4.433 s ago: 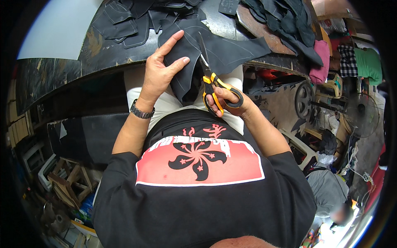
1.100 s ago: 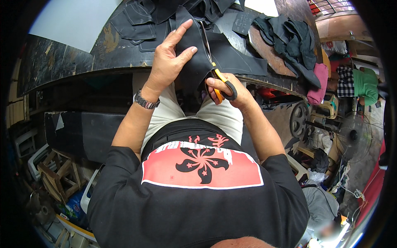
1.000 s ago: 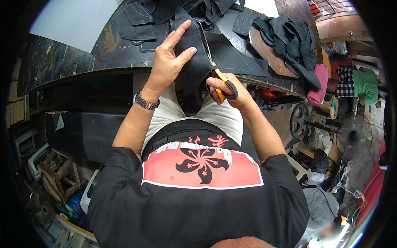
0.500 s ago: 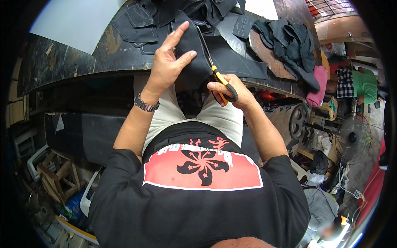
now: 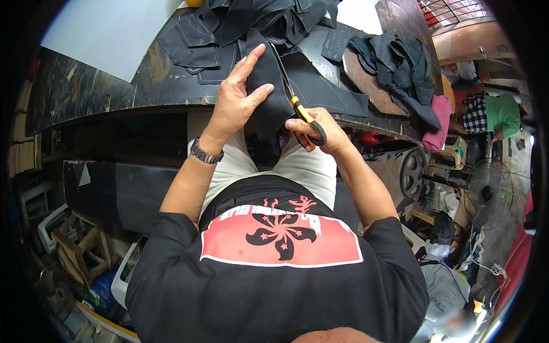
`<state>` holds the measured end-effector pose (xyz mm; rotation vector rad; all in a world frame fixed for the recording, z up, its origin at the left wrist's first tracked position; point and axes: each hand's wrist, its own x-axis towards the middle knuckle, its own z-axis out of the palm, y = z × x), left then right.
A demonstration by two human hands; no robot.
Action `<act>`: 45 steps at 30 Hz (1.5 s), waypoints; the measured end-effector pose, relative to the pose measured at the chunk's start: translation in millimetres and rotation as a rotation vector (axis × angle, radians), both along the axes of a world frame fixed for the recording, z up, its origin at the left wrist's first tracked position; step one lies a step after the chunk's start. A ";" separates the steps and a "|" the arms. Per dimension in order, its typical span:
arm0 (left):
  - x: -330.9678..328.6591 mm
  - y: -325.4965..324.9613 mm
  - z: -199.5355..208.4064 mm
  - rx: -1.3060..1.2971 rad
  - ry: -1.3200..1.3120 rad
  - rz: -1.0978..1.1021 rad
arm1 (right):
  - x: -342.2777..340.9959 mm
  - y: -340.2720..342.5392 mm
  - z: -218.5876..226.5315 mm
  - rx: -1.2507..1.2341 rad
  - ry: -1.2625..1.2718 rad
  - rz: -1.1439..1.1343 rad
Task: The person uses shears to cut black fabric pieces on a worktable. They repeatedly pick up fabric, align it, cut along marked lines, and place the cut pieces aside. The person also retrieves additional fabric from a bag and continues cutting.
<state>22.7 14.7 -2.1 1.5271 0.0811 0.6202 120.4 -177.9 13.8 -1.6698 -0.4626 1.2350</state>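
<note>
My right hand [image 5: 321, 128] is closed round the yellow-and-black handles of a pair of scissors [image 5: 309, 118]. The blades point away from me, along a dark fabric piece [image 5: 264, 106] that hangs over the table's near edge. Against the left part of that fabric rests my left hand [image 5: 237, 100], its thumb and fingers stretched out and apart. To the right of the blades, more dark cloth [image 5: 326, 86] with pale marked lines lies flat on the table.
Several cut dark pieces [image 5: 197, 43] are heaped on the worn black table [image 5: 114, 88]. A crumpled dark cloth pile [image 5: 397, 66] and a pink roll [image 5: 437, 123] lie to the right. White sheet material [image 5: 103, 34] covers the far left. A fan [image 5: 487, 191] stands at right.
The table and cloth sit slightly lower in the picture, and a yellow object shows at the top edge. Both hands keep nearly the same pose, with the scissors still in the right.
</note>
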 end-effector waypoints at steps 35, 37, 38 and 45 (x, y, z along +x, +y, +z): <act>5.8 74.7 -14.3 0.202 0.028 0.392 | 213.6 11.2 135.3 0.132 -0.586 -0.447; 5.1 75.2 -13.8 0.176 0.003 0.380 | 257.7 9.9 146.5 0.038 -0.709 -0.470; 5.1 76.7 -13.2 0.141 0.019 0.370 | 278.6 8.6 149.5 -0.040 -0.720 -0.529; 7.0 78.2 -20.1 0.104 -0.051 0.374 | 344.8 -36.0 129.4 -0.727 -1.126 -0.582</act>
